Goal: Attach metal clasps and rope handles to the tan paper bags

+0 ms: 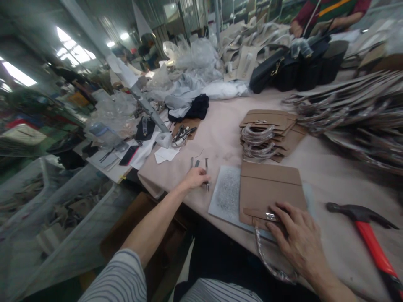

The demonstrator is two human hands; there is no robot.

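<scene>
My right hand (299,239) lies with spread fingers on a tan leather bag panel (267,188), pressing a strap tab with a metal fitting (270,216) near its lower edge. A plastic-wrapped chain or handle (267,260) hangs from the panel over the table's front edge. My left hand (195,178) sits farther left with its fingers together, over several small steel hand tools (206,172). Whether it grips one is hidden. Between my hands lies a grey speckled mat (227,193), partly under the panel.
A claw hammer with a red handle (371,235) lies at the right. A stack of tan panels (270,134) and a large pile of them (355,113) stand beyond. Farther back are black bags (283,71), plastic sheeting (195,54), and a co-worker's hand (296,28).
</scene>
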